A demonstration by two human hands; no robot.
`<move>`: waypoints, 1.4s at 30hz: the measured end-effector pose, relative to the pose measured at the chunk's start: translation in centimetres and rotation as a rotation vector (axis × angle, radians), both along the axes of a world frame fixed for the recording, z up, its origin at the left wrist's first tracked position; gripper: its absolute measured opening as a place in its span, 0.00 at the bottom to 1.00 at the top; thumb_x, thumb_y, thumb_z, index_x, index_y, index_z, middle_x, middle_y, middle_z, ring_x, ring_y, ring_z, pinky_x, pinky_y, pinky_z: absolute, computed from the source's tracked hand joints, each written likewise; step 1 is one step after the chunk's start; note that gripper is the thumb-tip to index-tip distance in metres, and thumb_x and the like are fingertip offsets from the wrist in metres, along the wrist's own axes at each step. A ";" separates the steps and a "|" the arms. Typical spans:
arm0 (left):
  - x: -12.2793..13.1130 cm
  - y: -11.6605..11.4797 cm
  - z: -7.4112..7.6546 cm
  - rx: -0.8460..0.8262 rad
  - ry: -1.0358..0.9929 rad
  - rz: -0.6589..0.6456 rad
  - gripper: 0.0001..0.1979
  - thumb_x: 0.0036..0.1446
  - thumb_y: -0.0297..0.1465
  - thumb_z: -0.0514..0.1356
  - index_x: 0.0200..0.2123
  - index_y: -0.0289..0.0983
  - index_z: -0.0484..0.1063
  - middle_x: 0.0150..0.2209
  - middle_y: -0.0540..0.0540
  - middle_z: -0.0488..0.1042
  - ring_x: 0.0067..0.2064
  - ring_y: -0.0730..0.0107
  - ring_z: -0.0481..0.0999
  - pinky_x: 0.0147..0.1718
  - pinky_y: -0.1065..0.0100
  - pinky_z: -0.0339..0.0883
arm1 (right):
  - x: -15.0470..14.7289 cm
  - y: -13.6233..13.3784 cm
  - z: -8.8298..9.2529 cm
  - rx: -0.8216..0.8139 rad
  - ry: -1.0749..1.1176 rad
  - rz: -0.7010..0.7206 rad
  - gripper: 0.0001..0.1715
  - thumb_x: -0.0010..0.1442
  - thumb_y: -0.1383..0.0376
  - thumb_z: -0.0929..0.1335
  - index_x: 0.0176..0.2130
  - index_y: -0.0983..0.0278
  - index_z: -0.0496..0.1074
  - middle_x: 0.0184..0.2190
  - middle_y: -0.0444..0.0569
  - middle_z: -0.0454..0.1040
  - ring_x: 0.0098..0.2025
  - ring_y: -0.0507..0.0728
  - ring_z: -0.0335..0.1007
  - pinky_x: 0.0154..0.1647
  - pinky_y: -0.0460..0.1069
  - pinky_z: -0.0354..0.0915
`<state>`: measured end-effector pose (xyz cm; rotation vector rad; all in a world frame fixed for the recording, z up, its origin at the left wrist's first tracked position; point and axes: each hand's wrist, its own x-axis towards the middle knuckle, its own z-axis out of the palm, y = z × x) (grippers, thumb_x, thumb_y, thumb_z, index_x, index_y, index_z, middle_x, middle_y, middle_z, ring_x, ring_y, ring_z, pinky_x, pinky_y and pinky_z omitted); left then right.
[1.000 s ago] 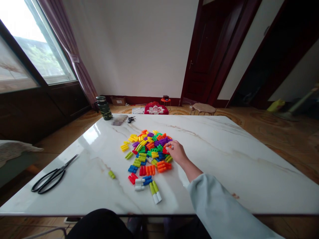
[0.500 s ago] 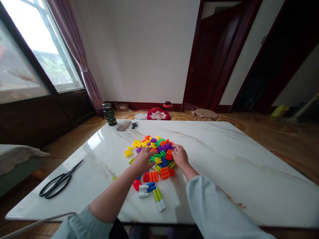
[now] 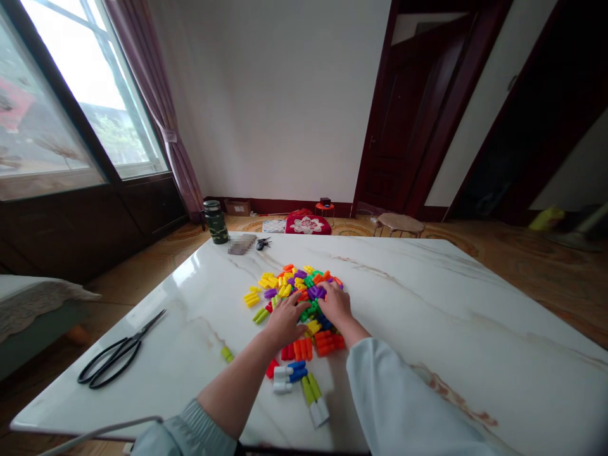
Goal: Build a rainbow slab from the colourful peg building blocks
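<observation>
A heap of small plastic building pieces (image 3: 311, 309) in several colours lies on the marble-patterned table (image 3: 408, 297). My left hand (image 3: 285, 322) rests over the heap's left side, its fingers spread apart with nothing visible in them. Across from it, my right hand (image 3: 336, 304) reaches in from the right, fingertips bent down among purple and green pieces; whether it grips one is hidden. Close to me lie orange joined pieces (image 3: 329, 342), a white and blue group (image 3: 284, 379) and a lime and white group (image 3: 314, 399). One lime piece (image 3: 227, 354) sits apart at the left.
Black-handled scissors (image 3: 116, 356) lie on the left of the table. At the far left corner stand a camouflage flask (image 3: 216, 223), a blurred-out flat item (image 3: 242, 244) and keys (image 3: 263, 243). A pale cable (image 3: 102, 432) crosses the near left edge.
My right hand has moved inward over the heap, nearer my left hand. The whole view has shifted slightly, so the table sits a little lower and further right.
</observation>
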<state>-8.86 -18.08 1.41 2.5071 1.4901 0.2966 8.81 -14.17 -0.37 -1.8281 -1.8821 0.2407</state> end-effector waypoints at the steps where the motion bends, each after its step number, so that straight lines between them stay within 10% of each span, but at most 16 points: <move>1: 0.0 0.1 -0.2 -0.005 -0.005 0.005 0.31 0.48 0.30 0.64 0.57 0.44 0.67 0.65 0.40 0.56 0.61 0.49 0.63 0.60 0.50 0.54 | 0.1 -0.1 0.1 0.010 0.022 0.011 0.22 0.51 0.69 0.68 0.47 0.57 0.73 0.44 0.50 0.72 0.46 0.58 0.68 0.46 0.52 0.62; 10: 1.1 0.9 1.0 -0.048 -0.671 0.361 0.16 0.52 0.20 0.55 0.43 0.35 0.73 0.43 0.42 0.77 0.48 0.63 0.75 0.50 0.63 0.67 | -0.2 -1.0 0.8 0.154 0.518 0.358 0.26 0.46 0.70 0.69 0.47 0.61 0.68 0.45 0.50 0.73 0.45 0.57 0.71 0.48 0.53 0.67; 18: 1.6 0.6 1.6 -0.744 -1.481 0.373 0.15 0.45 0.32 0.70 0.37 0.32 0.76 0.27 0.48 0.76 0.28 0.73 0.76 0.34 0.70 0.73 | -1.0 -2.9 2.7 0.070 0.712 0.460 0.28 0.43 0.73 0.68 0.46 0.62 0.69 0.44 0.49 0.74 0.43 0.56 0.72 0.44 0.51 0.69; 33: 2.0 0.4 1.4 -0.759 -1.526 0.390 0.24 0.41 0.26 0.72 0.41 0.34 0.68 0.25 0.50 0.76 0.26 0.73 0.77 0.29 0.74 0.73 | 0.0 -3.2 3.5 -0.317 1.071 0.473 0.29 0.49 0.57 0.73 0.50 0.62 0.73 0.39 0.48 0.77 0.30 0.51 0.67 0.25 0.45 0.59; 42: 2.0 1.3 0.7 -0.287 -1.348 0.370 0.21 0.34 0.33 0.72 0.33 0.34 0.70 0.26 0.48 0.77 0.29 0.67 0.78 0.30 0.69 0.71 | 0.3 -2.9 3.2 -0.169 0.929 0.367 0.21 0.49 0.55 0.73 0.40 0.66 0.78 0.32 0.48 0.77 0.33 0.54 0.70 0.36 0.50 0.67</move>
